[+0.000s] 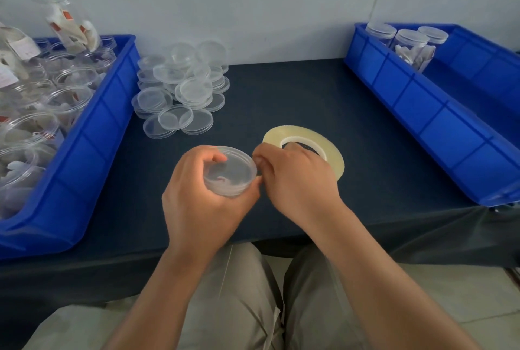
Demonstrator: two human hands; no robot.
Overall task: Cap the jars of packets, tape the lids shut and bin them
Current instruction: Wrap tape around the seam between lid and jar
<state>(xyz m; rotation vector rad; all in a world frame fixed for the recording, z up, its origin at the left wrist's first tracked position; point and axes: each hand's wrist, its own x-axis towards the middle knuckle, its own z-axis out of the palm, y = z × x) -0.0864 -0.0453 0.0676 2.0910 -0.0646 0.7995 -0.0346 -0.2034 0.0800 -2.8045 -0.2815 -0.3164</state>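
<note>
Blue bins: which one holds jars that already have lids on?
The bin on the person's right: three lidded jars stand at its far end. The left bin holds open jars.

I can read no word, number or brand from here: the only printing I see is pale labels and red patches on the packets [21,47] inside the clear jars [70,20] in the far-left blue bin [112,102], all too blurred.

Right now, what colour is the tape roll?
Pale translucent yellow tape roll, white core; head view.
</note>
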